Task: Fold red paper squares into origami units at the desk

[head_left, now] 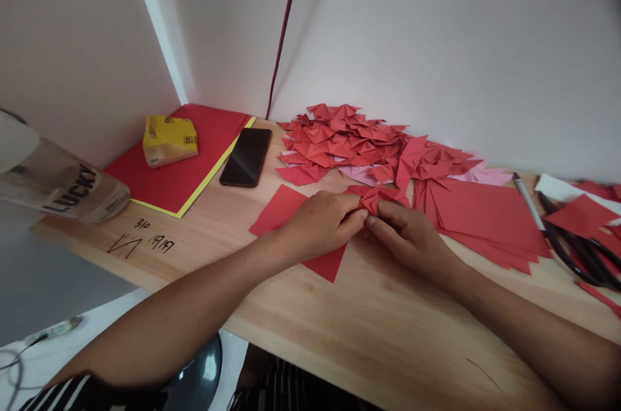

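My left hand (324,220) and my right hand (411,234) meet at the middle of the wooden desk (369,327). Both pinch a small folded red paper piece (374,199) between their fingertips. Under my left hand lies a flat red paper square (279,209). Just beyond the hands is a heap of several folded red paper pieces (349,139). A fanned stack of flat red sheets (480,217) lies to the right of my right hand.
A black phone (246,156) lies at the back left beside a red and yellow card pad (189,171) with a yellow packet (169,139) on it. A clear bottle (58,188) lies far left. A pen (528,200) and black scissors (579,249) sit at the right.
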Demonstrator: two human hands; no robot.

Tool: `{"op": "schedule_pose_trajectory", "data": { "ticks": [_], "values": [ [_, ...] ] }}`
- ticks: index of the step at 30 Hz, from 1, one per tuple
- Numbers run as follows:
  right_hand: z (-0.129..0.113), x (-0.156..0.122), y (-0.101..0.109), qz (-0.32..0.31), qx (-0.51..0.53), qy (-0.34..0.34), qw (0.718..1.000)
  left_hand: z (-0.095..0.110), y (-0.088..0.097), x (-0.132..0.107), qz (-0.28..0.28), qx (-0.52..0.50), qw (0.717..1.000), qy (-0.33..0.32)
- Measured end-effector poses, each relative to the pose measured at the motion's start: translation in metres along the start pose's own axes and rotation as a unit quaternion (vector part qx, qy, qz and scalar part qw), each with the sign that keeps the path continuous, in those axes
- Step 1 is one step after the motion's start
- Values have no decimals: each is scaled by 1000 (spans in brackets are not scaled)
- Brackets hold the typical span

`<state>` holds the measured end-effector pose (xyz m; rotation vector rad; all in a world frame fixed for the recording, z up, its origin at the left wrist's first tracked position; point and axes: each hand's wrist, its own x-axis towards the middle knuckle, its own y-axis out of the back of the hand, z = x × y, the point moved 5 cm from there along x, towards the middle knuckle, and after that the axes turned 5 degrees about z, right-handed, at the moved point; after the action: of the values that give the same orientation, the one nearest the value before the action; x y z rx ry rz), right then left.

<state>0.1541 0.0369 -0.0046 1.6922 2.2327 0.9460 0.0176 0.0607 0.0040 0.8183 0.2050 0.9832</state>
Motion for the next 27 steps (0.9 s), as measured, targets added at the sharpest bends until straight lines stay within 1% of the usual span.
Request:
{"op": "schedule_pose_trajectory", "data": {
  "ticks": [13, 19, 27],
  "values": [
    [-1, 0, 0, 0, 1, 7, 1000, 2, 0, -1, 3, 75, 997, -24],
    [-1, 0, -1, -3, 0, 8, 1000, 4, 0, -2, 2, 94, 995, -37],
    [0, 0, 0, 0, -2, 11, 1000, 5, 1, -2, -2, 104, 994, -34]
  ]
}}
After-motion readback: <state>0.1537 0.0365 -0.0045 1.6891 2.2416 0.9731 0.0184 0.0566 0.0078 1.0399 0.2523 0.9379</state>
